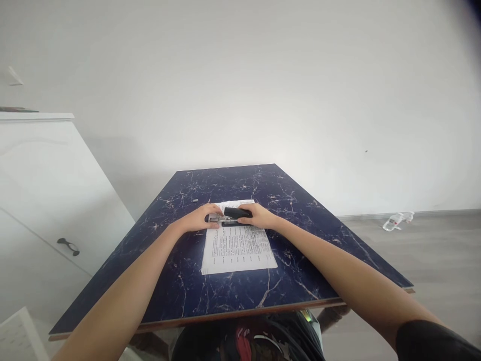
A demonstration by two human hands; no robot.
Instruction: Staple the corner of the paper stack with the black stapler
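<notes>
A stack of printed white paper (pixel 237 248) lies in the middle of the dark blue marbled table (pixel 300 260). A black stapler (pixel 233 215) sits across the far end of the paper, lying crosswise. My left hand (pixel 201 218) grips the stapler's left end, fingers curled over it. My right hand (pixel 259 215) covers the right end, fingers wrapped on the black top. Both forearms stretch out over the table towards it.
A small staple strip (pixel 194 200) lies on the table beyond my left hand. A white cabinet (pixel 45 200) with a dark handle (pixel 68 245) stands at the left. A plastic bottle (pixel 397 220) lies on the grey floor at the right, by the white wall.
</notes>
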